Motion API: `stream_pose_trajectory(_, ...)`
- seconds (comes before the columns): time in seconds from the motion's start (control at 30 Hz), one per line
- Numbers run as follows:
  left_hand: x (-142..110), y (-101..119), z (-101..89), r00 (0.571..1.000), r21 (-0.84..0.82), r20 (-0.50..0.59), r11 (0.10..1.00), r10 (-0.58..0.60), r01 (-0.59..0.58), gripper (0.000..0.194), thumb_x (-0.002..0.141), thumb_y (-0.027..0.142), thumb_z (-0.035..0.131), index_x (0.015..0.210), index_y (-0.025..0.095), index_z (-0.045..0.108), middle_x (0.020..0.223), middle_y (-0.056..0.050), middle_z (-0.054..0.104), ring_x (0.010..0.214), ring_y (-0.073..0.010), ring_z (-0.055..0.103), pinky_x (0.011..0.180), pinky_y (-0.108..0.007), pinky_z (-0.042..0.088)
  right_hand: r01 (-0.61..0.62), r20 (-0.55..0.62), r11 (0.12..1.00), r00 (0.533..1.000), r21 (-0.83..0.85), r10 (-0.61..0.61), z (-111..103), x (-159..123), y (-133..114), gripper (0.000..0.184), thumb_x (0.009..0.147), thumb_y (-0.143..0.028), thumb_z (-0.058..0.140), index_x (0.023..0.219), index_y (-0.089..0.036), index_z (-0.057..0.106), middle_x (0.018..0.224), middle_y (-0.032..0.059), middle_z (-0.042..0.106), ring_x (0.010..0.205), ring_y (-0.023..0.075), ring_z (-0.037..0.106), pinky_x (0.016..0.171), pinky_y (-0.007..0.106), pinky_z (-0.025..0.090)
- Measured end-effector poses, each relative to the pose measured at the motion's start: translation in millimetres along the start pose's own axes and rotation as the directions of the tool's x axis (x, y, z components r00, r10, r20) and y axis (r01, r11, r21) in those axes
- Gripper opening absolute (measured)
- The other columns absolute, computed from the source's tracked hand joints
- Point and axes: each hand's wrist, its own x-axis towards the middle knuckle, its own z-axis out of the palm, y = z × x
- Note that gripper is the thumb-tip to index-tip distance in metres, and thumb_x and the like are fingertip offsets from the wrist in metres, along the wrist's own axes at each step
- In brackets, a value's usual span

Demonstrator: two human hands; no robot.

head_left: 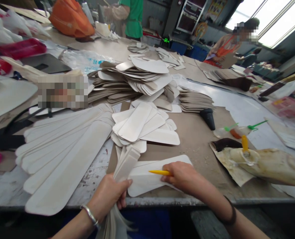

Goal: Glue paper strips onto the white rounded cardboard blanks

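Note:
My left hand [109,191] is closed round a bundle of thin off-white strips [127,161] that hang down past the table's front edge. My right hand [181,174] grips a yellow pointed stick [158,172], its tip facing left. Beneath that hand lies a long white panel [144,182] with rounded corners, over at least one other. A loose heap of similar white pieces [137,122] sits just beyond my hands. To the left, long panels [72,162] are fanned out, overlapping one another.
Stacks of cut pieces [147,76] stand farther back, with a neat pile [196,99] beside a black cone [207,119]. On the right are small bottles with green tips [244,131] and a stained roll holding a yellow-handled tool [245,144]. Two people stand across the room.

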Motion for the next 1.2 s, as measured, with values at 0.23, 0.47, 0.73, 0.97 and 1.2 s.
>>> stream_pose_trajectory(0.23, -2, -2, 0.8, 1.0, 0.042, -0.026, 0.999, -0.01, 0.011, 0.039, 0.056, 0.051, 0.057, 0.035, 0.02, 0.045, 0.028, -0.002, 0.051, 0.029, -0.0124, 0.044, 0.038, -0.024, 0.034, -0.191, -0.239, 0.969, 0.945, 0.159, 0.225, 19, -30, 83, 0.025, 0.086, -0.033, 0.039, 0.087, -0.019, 0.06, 0.082, 0.0056, 0.065, 0.078, 0.0221, 0.061, 0.067, 0.029, 0.039)
stream_pose_trajectory(0.47, -4, 1, 2.4, 0.999, 0.06, -0.04, 0.998, 0.012, -0.01, 0.044, 0.056, 0.054, 0.058, 0.032, 0.02, 0.045, 0.027, -0.002, 0.05, 0.028, -0.0124, 0.043, 0.04, -0.024, 0.032, -0.267, -0.327, 0.947, 0.892, 0.176, 0.312, 34, -38, 86, 0.03, 0.089, -0.044, 0.036, 0.075, -0.022, 0.05, 0.069, 0.0028, 0.06, 0.067, 0.0214, 0.058, 0.06, 0.029, 0.036)
stream_pose_trajectory(0.73, -4, 3, 3.1, 0.999, 0.122, -0.053, 0.993, 0.014, -0.008, 0.046, 0.057, 0.055, 0.056, 0.028, 0.02, 0.045, 0.028, -0.003, 0.05, 0.03, -0.0134, 0.044, 0.042, -0.026, 0.034, -0.335, -0.391, 0.916, 0.83, 0.221, 0.398, 68, -33, 84, 0.012, 0.084, -0.032, 0.051, 0.082, -0.02, 0.053, 0.081, 0.0052, 0.061, 0.079, 0.0238, 0.059, 0.068, 0.032, 0.041)
stream_pose_trajectory(0.97, -4, 3, 3.4, 0.999, 0.098, -0.04, 0.995, 0.02, -0.016, 0.045, 0.056, 0.054, 0.056, 0.028, 0.021, 0.044, 0.027, -0.003, 0.05, 0.029, -0.0127, 0.043, 0.041, -0.025, 0.033, -0.315, -0.446, 0.918, 0.804, 0.24, 0.393, 69, -29, 82, 0.015, 0.082, -0.028, 0.053, 0.092, -0.017, 0.053, 0.093, 0.0094, 0.059, 0.088, 0.0252, 0.056, 0.076, 0.036, 0.042)
stream_pose_trajectory(1.2, 1, -3, 2.2, 1.0, 0.074, -0.022, 0.997, -0.011, 0.013, 0.043, 0.051, 0.058, 0.055, 0.03, 0.022, 0.044, 0.026, -0.003, 0.05, 0.029, -0.0149, 0.044, 0.039, -0.027, 0.034, -0.241, -0.469, 0.951, 0.829, 0.192, 0.305, 71, -31, 73, 0.01, 0.083, -0.024, 0.043, 0.08, -0.019, 0.051, 0.083, 0.0068, 0.058, 0.085, 0.0241, 0.055, 0.075, 0.035, 0.041)
